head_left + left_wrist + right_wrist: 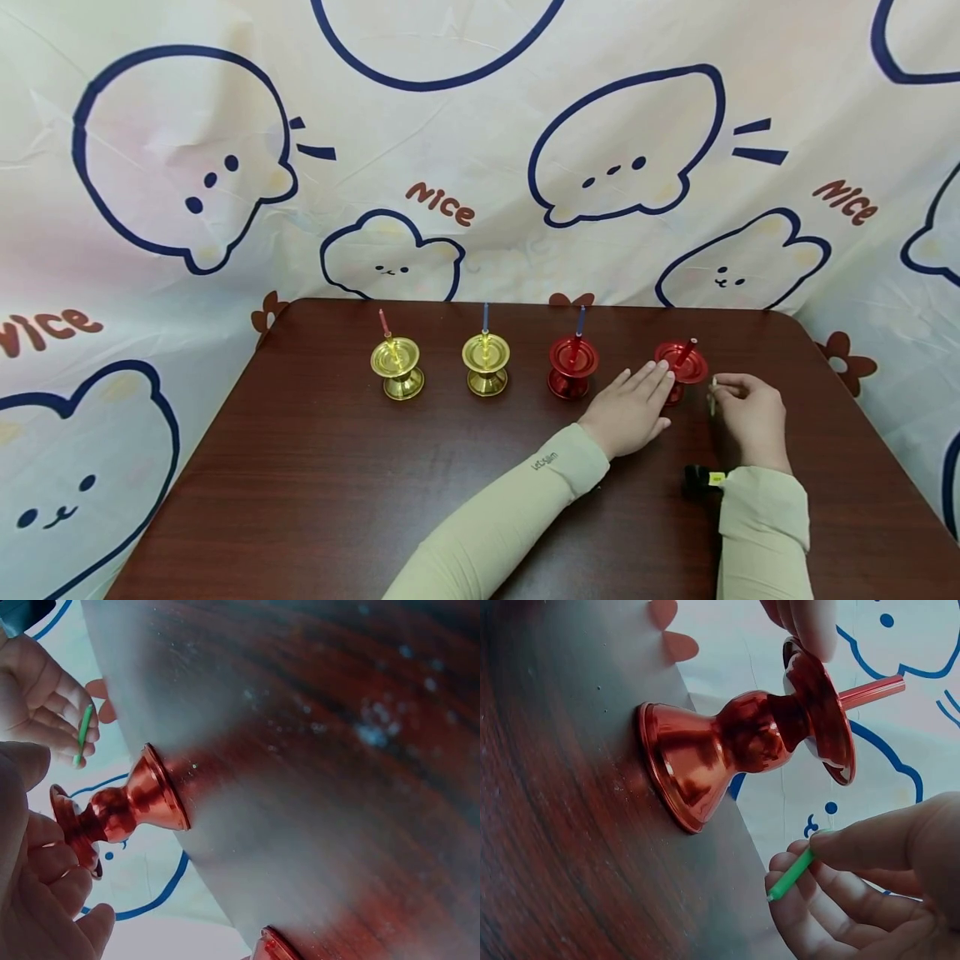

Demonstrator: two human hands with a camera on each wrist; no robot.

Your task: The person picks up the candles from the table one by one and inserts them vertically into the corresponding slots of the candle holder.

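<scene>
My right hand [753,417] pinches a slim green candle [791,874] between thumb and fingers, just right of the rightmost red candle holder [750,735]. Its pale tip points down and away from the thumb in the right wrist view. The holder stands upright on the table, and a bare red tube [874,691] rises from its dish. My left hand [630,408] reaches across with straight fingers laid together, the fingertips at the left rim of that dish. From the head view, the left fingers partly hide the holder.
To the left stand another red holder [573,358] with a blue candle, a gold holder [487,379] with a blue candle, and a gold holder [403,383] with a red candle. A printed cloth [495,150] hangs behind the brown table [315,467].
</scene>
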